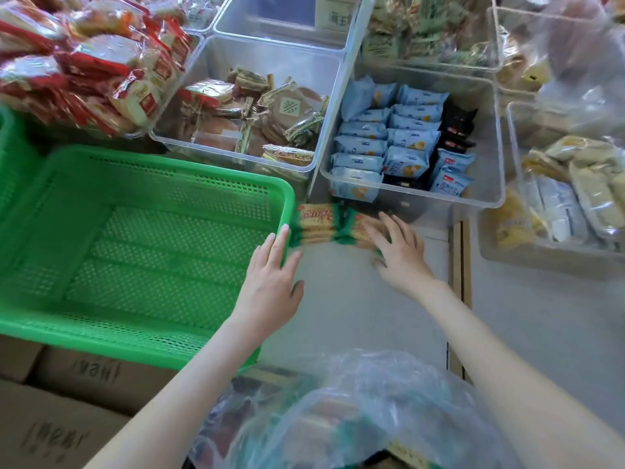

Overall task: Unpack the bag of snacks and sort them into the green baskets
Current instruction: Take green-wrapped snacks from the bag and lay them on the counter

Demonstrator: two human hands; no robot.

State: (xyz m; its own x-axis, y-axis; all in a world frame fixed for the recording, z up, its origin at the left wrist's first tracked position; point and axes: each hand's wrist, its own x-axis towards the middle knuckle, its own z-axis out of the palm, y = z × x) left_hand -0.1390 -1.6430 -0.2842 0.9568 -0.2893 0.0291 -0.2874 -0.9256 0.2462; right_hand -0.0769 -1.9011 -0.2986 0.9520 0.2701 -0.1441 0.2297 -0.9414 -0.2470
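- Nearest, the plastic bag (355,411) lies between the two forearms, with more snacks seen dimly through it. A forearm pulling back could drag the bag along the counter (338,316) or tip it.
- The left hand (272,275) holds nothing. Its fingers are straight, and the fingertips touch the right rim of the green basket (162,238) and the green end of the cracker packets (318,225).
- The right hand (399,252) is spread wide and rests flat on the right part of the packets. No finger is seen to curl round them.
- The packets lie on the counter between the two hands, just beside the basket and not in it.
- They look like a loose stack. If the hands only squeeze the ends to lift it over the rim, the middle packets may slip out and fall.
- Just behind them stands the clear bin of blue packets (406,137). A push forward could slide the crackers against it.
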